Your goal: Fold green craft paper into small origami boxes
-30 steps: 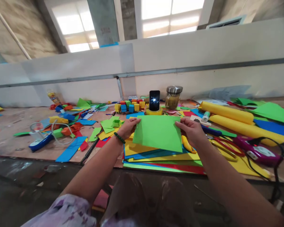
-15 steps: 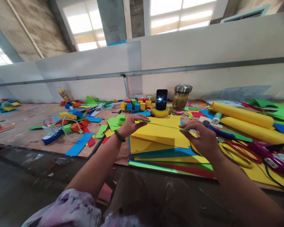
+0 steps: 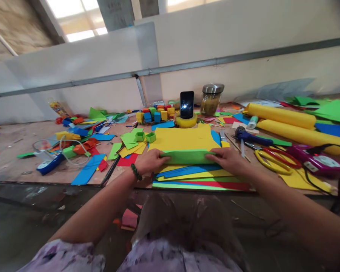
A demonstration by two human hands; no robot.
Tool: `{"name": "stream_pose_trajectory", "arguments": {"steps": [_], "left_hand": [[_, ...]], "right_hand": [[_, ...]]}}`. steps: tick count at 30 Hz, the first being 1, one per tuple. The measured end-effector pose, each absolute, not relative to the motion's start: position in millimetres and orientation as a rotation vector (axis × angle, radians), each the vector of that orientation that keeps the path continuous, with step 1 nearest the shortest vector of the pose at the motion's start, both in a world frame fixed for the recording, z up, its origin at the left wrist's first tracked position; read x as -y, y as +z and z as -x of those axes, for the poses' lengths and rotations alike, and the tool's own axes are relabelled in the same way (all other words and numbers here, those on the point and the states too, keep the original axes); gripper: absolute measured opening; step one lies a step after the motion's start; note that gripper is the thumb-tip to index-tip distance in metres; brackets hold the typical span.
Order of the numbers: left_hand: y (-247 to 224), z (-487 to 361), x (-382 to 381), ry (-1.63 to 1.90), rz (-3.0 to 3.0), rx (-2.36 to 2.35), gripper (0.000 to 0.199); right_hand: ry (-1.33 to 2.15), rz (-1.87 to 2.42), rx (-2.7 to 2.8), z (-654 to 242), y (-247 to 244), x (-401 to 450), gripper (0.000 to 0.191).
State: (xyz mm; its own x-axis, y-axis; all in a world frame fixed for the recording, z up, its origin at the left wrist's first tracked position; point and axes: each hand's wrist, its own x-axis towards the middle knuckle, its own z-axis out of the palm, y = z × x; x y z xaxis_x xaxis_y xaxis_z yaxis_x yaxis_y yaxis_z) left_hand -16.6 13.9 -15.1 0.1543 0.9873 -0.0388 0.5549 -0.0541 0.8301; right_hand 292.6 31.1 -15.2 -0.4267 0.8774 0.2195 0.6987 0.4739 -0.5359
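A long green strip of craft foam or paper is stretched between my two hands, its broad face toward me. My left hand pinches its left end, a dark beaded bracelet on the wrist. At the other end, my right hand grips the strip between thumb and fingers. Under it lies a stack of coloured sheets, topped by a yellow sheet. Left of the stack, two small green open boxes sit among green and yellow pieces.
A phone stands on a yellow tape roll, beside a lidded glass jar. To the right lie scissors, a blue-handled tool, yellow rolls and a purple power strip. Small coloured cubes stand at the back.
The strip, seen edge-on before, has turned its broad green face toward me. Both hands have come lower and nearer the stack. The head view has tilted down.
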Motion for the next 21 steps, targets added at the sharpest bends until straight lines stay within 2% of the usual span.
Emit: {"name": "stream_pose_trajectory", "arguments": {"steps": [3, 8, 15, 21], "left_hand": [[-15.9, 13.6, -31.9, 0.663, -1.75, -1.595, 0.041], [-21.6, 11.7, -52.0, 0.604, -1.621, -1.58, 0.039], [-23.4, 12.3, -58.0, 0.627, -1.653, -1.601, 0.041], [-12.8, 5.1, -56.9, 0.574, -1.632, -1.608, 0.041]], "right_hand": [[0.549, 1.396, 2.187, -289.4, -12.5, -45.0, 0.05], [0.612, 1.547, 2.152, -285.0, -13.1, -56.8, 0.049], [0.384, 1.598, 2.158, -279.0, -9.5, -53.3, 0.045], [0.532, 1.538, 2.126, -283.4, -14.7, -55.5, 0.044]]}}
